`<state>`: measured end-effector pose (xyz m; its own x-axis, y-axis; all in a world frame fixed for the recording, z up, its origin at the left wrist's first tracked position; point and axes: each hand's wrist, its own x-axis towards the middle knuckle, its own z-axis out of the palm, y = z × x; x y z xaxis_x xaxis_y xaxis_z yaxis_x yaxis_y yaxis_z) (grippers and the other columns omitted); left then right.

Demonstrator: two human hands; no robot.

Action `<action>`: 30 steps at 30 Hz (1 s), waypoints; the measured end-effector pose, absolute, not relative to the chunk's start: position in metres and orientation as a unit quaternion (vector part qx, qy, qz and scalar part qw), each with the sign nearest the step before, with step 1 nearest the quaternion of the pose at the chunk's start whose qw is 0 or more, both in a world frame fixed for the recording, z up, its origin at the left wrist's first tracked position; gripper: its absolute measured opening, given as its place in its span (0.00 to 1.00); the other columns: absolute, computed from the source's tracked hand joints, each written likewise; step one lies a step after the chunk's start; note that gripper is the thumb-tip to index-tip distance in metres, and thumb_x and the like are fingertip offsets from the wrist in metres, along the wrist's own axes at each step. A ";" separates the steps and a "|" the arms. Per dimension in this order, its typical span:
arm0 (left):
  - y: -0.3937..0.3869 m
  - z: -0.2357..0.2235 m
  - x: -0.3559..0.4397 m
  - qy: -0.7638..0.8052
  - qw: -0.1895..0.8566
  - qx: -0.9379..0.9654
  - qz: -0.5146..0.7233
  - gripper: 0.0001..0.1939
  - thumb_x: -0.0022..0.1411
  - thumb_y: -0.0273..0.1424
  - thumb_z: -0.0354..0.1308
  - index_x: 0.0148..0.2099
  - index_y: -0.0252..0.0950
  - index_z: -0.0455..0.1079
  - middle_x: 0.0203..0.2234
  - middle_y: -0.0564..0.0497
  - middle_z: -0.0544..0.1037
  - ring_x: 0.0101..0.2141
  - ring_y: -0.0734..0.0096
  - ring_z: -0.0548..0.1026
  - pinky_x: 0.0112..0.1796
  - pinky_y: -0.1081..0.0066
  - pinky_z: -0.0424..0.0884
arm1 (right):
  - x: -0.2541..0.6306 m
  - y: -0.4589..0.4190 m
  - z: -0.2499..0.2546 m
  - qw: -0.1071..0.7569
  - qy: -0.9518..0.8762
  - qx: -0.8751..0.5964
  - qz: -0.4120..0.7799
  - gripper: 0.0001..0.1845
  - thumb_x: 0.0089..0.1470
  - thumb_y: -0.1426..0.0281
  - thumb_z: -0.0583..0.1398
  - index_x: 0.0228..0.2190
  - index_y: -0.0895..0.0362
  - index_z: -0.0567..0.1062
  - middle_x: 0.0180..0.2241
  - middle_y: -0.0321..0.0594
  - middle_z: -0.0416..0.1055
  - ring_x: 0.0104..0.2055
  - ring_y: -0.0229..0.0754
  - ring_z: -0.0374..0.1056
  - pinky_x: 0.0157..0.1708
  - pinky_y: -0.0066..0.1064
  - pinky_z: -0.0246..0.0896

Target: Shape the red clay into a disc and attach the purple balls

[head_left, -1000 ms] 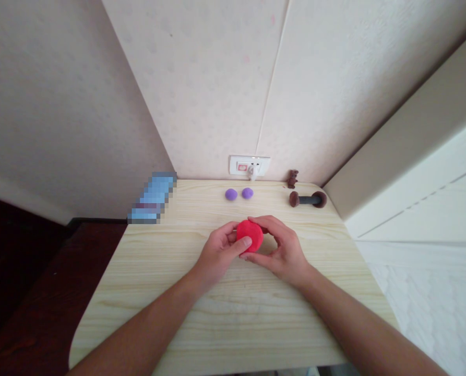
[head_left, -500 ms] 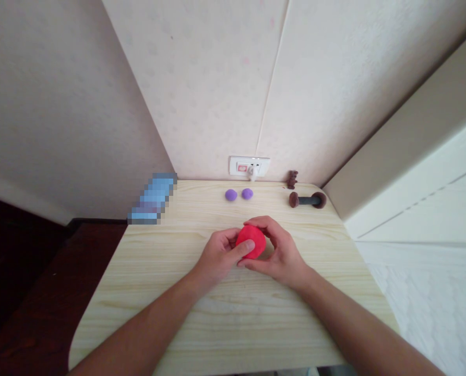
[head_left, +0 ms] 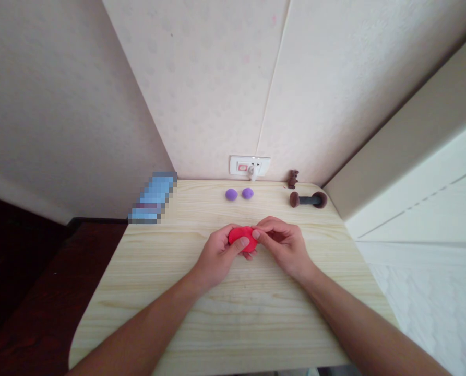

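A flattened lump of red clay is held between both hands just above the light wooden table. My left hand grips its left side, thumb pressed on the front face. My right hand pinches its right edge with thumb and fingers closed together. Part of the clay is hidden behind my fingers.
Two small purple clay balls lie near the back wall, under a white wall socket. A dark roller with brown ends and a small brown clay figure sit at the back right. A blurred blue object rests at the table's back left.
The red clay has tilted flatter and shifted slightly left. My right hand has moved from cupping behind it to pinching its right edge.
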<state>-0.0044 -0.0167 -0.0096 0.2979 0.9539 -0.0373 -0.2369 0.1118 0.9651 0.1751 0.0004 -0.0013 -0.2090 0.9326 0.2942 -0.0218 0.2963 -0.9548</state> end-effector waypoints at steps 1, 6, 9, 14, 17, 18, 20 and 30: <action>-0.017 -0.009 -0.005 0.373 0.640 0.492 0.457 0.15 0.63 0.39 0.64 0.43 0.31 0.74 0.30 0.48 0.81 0.29 0.68 0.78 0.33 0.69 0.75 | 0.175 0.000 0.000 0.503 -0.624 -0.367 0.472 0.08 0.56 0.63 0.69 0.29 0.54 0.83 0.30 0.41 0.77 0.32 0.40 0.72 0.33 0.33 0.69; -0.017 -0.006 -0.005 0.374 0.628 0.510 0.453 0.14 0.64 0.38 0.62 0.43 0.31 0.72 0.29 0.48 0.80 0.29 0.69 0.77 0.34 0.69 0.74 | 0.174 0.000 -0.002 0.520 -0.619 -0.357 0.467 0.05 0.57 0.65 0.68 0.33 0.53 0.84 0.31 0.40 0.77 0.33 0.39 0.73 0.33 0.32 0.70; -0.016 -0.007 -0.004 0.377 0.621 0.511 0.459 0.13 0.65 0.38 0.61 0.43 0.32 0.72 0.29 0.49 0.79 0.28 0.69 0.76 0.33 0.69 0.73 | 0.175 0.000 -0.004 0.531 -0.628 -0.361 0.439 0.07 0.58 0.65 0.68 0.39 0.51 0.84 0.34 0.41 0.78 0.35 0.40 0.74 0.35 0.34 0.71; -0.018 -0.008 -0.004 0.397 0.603 0.525 0.451 0.13 0.64 0.38 0.62 0.42 0.32 0.73 0.30 0.50 0.78 0.28 0.70 0.74 0.32 0.70 0.71 | 0.176 -0.001 -0.004 0.496 -0.669 -0.353 0.426 0.06 0.60 0.65 0.66 0.35 0.53 0.83 0.33 0.42 0.76 0.35 0.41 0.73 0.34 0.34 0.70; -0.020 -0.007 -0.003 0.411 0.587 0.535 0.447 0.12 0.64 0.38 0.62 0.42 0.33 0.74 0.30 0.50 0.78 0.28 0.71 0.73 0.31 0.71 0.69 | 0.175 -0.002 -0.004 0.496 -0.633 -0.366 0.468 0.08 0.58 0.63 0.67 0.34 0.54 0.80 0.31 0.39 0.75 0.31 0.39 0.72 0.32 0.32 0.71; -0.020 -0.006 -0.003 0.416 0.580 0.538 0.447 0.12 0.64 0.38 0.62 0.42 0.33 0.74 0.29 0.50 0.78 0.28 0.71 0.72 0.31 0.72 0.68 | 0.174 -0.002 -0.004 0.497 -0.619 -0.375 0.480 0.09 0.57 0.62 0.68 0.34 0.54 0.80 0.31 0.39 0.75 0.30 0.39 0.72 0.32 0.32 0.71; -0.020 -0.006 -0.003 0.426 0.568 0.544 0.448 0.12 0.63 0.38 0.63 0.41 0.34 0.75 0.29 0.51 0.78 0.29 0.71 0.72 0.31 0.72 0.67 | 0.173 -0.002 -0.003 0.491 -0.600 -0.389 0.497 0.12 0.55 0.60 0.69 0.35 0.55 0.80 0.30 0.38 0.76 0.29 0.39 0.72 0.32 0.32 0.71; -0.020 -0.010 -0.004 0.435 0.552 0.570 0.426 0.13 0.65 0.40 0.61 0.39 0.34 0.75 0.28 0.51 0.78 0.28 0.70 0.71 0.30 0.72 0.66 | 0.172 0.000 0.000 0.457 -0.560 -0.383 0.575 0.13 0.53 0.59 0.70 0.28 0.56 0.78 0.25 0.37 0.77 0.26 0.39 0.71 0.29 0.32 0.68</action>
<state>-0.0042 -0.0201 -0.0101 0.2593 0.9658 0.0059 0.0263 -0.0132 0.9996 0.1719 0.0000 -0.0005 -0.2897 0.9545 0.0714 -0.0970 0.0450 -0.9943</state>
